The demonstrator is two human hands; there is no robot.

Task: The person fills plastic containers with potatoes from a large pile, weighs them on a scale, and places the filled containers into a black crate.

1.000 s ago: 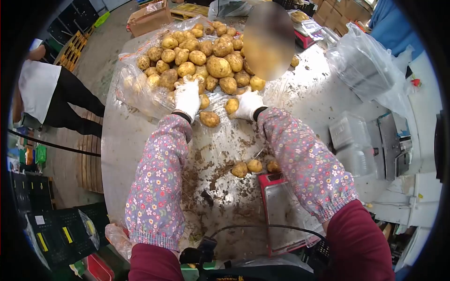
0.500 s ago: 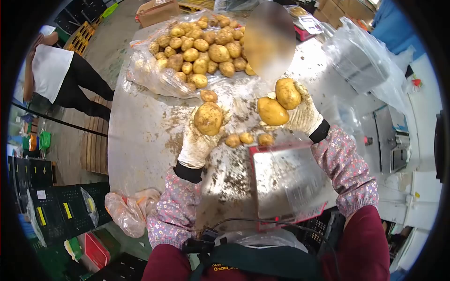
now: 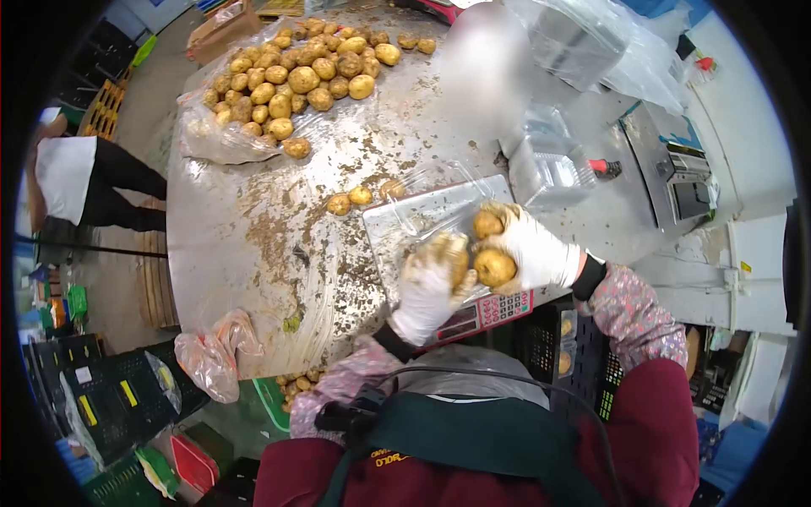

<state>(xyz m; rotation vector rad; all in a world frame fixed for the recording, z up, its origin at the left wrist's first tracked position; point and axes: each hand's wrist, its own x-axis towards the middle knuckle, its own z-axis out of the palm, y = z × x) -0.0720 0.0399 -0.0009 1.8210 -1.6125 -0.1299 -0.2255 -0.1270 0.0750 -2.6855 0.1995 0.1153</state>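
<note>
My right hand [image 3: 536, 251], in a dirty white glove, is closed around two potatoes, an upper potato [image 3: 487, 224] and a lower potato [image 3: 494, 267]. Close beside it, my gloved left hand [image 3: 427, 286] grips another potato [image 3: 459, 260], largely covered by blurred fingers. Both hands are over a kitchen-type weighing scale [image 3: 384, 241] with a metal plate and a red keypad front. Clear plastic packaging [image 3: 439, 196] lies across the plate. Just past the scale's left corner are three small potatoes [image 3: 361, 195].
A large potato heap [image 3: 304, 80] spreads over a plastic bag at the table's far left. Stacked clear plastic containers [image 3: 553, 165] stand right of the scale. Soil covers the metal table [image 3: 253, 287]. Black crates [image 3: 127, 393] and a standing person [image 3: 72, 177] are to the left.
Both hands have come down and closer together over the scale, still holding their potatoes. The view has shifted, so the heap appears farther left and the container stack is now visible.
</note>
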